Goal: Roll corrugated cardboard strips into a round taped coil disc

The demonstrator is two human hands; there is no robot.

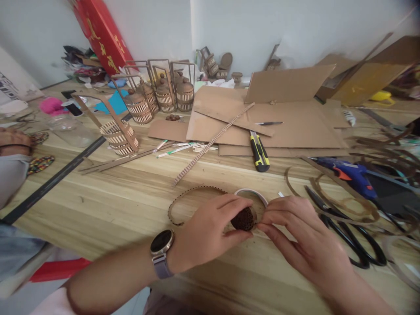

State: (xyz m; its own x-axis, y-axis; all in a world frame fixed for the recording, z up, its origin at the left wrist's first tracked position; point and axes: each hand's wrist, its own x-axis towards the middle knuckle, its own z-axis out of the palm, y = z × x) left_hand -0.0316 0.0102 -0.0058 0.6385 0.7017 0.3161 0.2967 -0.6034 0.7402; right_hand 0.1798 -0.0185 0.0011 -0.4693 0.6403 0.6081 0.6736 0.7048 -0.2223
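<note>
Below the centre of the frame, our left hand (206, 232) grasps a dark round piece (243, 219); at its edge our right hand (303, 234) pinches thumb and finger together, on what we cannot tell.

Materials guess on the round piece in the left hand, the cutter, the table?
Round piece: probably corrugated cardboard, matte dark brown; small cells show near its rim.
Cutter: handle likely plastic; it looks moulded, in black and bright yellow.
Table: wood or wood-look laminate, pale; streaky grain shows, but the look can't settle which.
</note>
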